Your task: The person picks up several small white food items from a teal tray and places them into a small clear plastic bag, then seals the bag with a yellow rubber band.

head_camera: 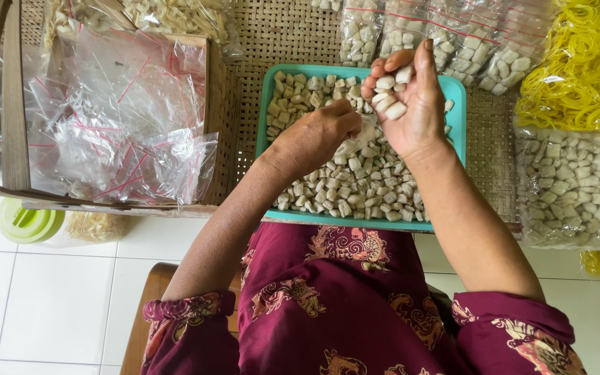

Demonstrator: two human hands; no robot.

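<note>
Above the teal tray (458,104) of pale cracker pieces (362,180), the right hand (411,104) cups several pieces, fingers curled; the left hand (317,135) pinches a small clear bag (361,139). Empty plastic bags (116,118) lie left of the tray, yellow rubber bands (585,62) right.

A woven mat (279,35) carries a teal tray (458,104); filled clear bags (446,35); yellow rubber bands (585,62).
</note>
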